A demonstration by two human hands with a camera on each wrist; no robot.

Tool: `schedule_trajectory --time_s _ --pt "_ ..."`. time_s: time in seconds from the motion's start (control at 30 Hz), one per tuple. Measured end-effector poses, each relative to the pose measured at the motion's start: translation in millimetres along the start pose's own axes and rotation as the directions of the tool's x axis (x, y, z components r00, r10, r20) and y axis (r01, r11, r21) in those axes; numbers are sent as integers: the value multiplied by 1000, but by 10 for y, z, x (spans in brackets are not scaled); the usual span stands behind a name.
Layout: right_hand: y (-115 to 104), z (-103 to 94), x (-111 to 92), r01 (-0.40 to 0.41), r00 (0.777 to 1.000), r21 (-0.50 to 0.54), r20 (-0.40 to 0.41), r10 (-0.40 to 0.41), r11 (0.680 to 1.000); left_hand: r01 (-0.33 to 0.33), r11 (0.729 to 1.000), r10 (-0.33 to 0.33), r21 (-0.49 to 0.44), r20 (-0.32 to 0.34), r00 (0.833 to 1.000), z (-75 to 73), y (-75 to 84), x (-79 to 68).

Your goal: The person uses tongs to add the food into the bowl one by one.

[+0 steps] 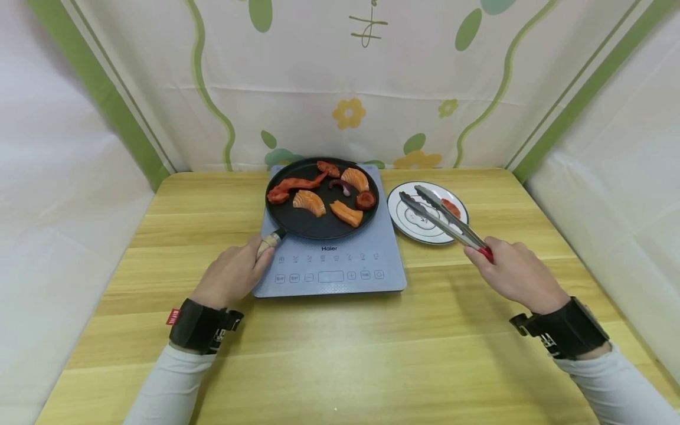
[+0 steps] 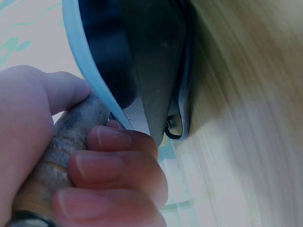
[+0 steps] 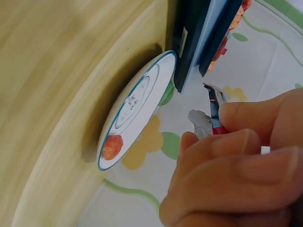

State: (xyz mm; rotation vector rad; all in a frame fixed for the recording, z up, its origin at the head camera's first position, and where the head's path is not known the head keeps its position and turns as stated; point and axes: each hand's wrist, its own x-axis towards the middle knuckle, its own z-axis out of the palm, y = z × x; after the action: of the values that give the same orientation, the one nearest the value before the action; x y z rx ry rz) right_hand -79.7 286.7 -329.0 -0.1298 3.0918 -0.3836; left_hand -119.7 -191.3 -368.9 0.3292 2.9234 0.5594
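My left hand (image 1: 228, 273) grips the wooden handle (image 2: 61, 151) of a black frying pan (image 1: 313, 227). The pan sits on a grey induction cooktop (image 1: 329, 265) and holds several food pieces, among them orange salmon slices (image 1: 309, 202), a long red strip (image 1: 297, 184) and a small purple curl (image 1: 340, 186). My right hand (image 1: 517, 273) holds metal tongs (image 1: 443, 221) by the red part near their grip. In the head view the tong tips stand apart over a white plate (image 1: 404, 221), with no food seen between them. One red-orange piece (image 3: 112, 147) lies on that plate.
A wooden table (image 1: 329, 354) bears the cooktop and the plate, which stands just right of the cooktop. Behind them hangs a patterned cloth (image 1: 297, 71), and white cloth walls (image 1: 611, 165) flank the table on both sides.
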Motion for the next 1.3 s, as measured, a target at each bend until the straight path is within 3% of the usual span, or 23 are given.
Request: schedule_trajectory --time_s 0.5,1.3 --pt "240 15 -30 -47 999 -21 11 47 999 7 1000 -7 1 3 1000 0 -6 -1" --pt "610 73 38 -148 982 -50 111 153 988 6 1000 -6 -14 9 1000 4 -6 10"
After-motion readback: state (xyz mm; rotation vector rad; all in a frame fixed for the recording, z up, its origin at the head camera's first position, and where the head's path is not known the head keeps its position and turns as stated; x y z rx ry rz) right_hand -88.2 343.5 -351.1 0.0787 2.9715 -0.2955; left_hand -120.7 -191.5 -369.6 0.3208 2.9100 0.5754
